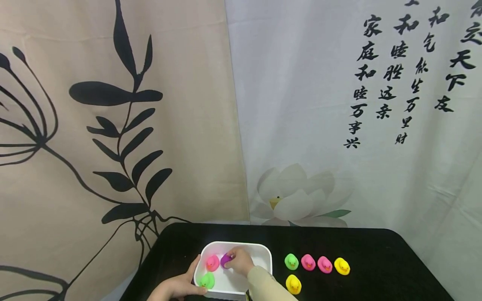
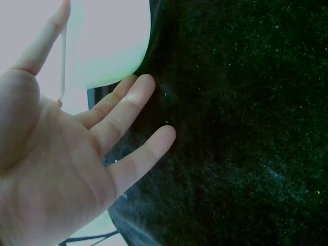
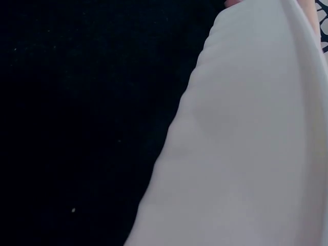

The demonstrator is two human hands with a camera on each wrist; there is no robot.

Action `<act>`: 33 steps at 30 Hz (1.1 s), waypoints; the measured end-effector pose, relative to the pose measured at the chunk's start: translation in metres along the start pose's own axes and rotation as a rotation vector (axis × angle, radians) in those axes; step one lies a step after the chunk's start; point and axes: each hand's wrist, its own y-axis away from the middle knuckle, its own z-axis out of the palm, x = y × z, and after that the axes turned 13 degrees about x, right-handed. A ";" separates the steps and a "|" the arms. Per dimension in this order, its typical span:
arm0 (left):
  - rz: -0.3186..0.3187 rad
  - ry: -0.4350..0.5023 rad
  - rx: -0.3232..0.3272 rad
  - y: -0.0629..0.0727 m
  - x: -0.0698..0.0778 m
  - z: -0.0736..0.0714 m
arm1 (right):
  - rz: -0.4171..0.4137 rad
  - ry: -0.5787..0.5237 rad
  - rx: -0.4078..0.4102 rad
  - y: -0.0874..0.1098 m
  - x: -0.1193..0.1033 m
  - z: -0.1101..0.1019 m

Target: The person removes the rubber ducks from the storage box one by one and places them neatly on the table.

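Observation:
A white tray (image 1: 260, 251) sits on the black table, with a pink rubber duck (image 1: 212, 263) and a green rubber duck (image 1: 207, 280) in its left part. Inside the tray, my right hand (image 1: 241, 260) pinches a purple rubber duck (image 1: 225, 260) beside the pink one; the fingers partly cover it. My left hand (image 1: 180, 284) touches the tray's front left corner, its thumb at the near edge. In the left wrist view, that hand's visible fingers (image 2: 125, 114) are fairly straight against or near the tray's outer wall. The right wrist view shows the tray's side, not the right hand's fingertips.
Right of the tray stand a green duck (image 1: 291, 261), two pink ducks (image 1: 308, 262) and a yellow duck (image 1: 342, 266) in a row. Another yellow duck (image 1: 293, 284) is nearer, close to the right sleeve (image 1: 269, 285). Printed curtains (image 1: 301, 104) hang behind the table (image 1: 376, 251).

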 end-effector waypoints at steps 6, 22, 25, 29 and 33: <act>0.009 0.007 -0.008 -0.001 0.002 0.001 | -0.023 -0.006 0.007 0.000 -0.001 -0.006; 0.027 0.081 -0.040 -0.002 0.001 0.002 | -0.001 -0.046 -0.029 -0.001 -0.011 -0.021; 0.037 0.103 -0.055 -0.001 0.000 0.002 | 0.054 -0.072 -0.060 -0.001 -0.018 -0.025; 0.039 0.101 -0.049 0.000 -0.001 0.002 | 0.045 -0.084 -0.086 -0.002 -0.021 -0.030; 0.037 0.098 -0.040 0.001 -0.001 0.000 | 0.048 -0.085 -0.114 -0.005 -0.022 -0.033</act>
